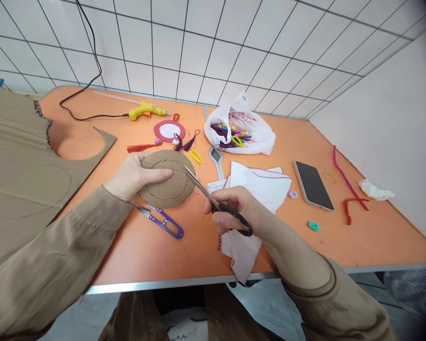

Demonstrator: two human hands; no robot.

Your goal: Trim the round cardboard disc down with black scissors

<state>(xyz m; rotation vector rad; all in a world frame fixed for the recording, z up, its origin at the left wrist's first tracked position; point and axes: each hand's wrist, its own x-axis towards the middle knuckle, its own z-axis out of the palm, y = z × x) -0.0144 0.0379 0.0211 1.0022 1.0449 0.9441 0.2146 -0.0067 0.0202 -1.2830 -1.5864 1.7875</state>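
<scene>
A round cardboard disc [168,187] with a smaller circle drawn on it is pinched in my left hand [137,177], thumb on top. My right hand [232,208] is closed round the black handles of a pair of scissors [199,185]. The scissor tips lie over the disc's upper right part, and the blades look nearly closed. Purple thread snips [163,222] rest on the table just below the disc. White cloth [257,182] with red stitched edging lies beyond and under my right hand.
Cut cardboard [28,180] covers the left side. Farther back are a yellow glue gun [147,111] with a cord, a red-rimmed oval [169,130], tassels and a white plastic bag [259,135]. A phone [313,184] and pipe cleaners [348,175] lie right.
</scene>
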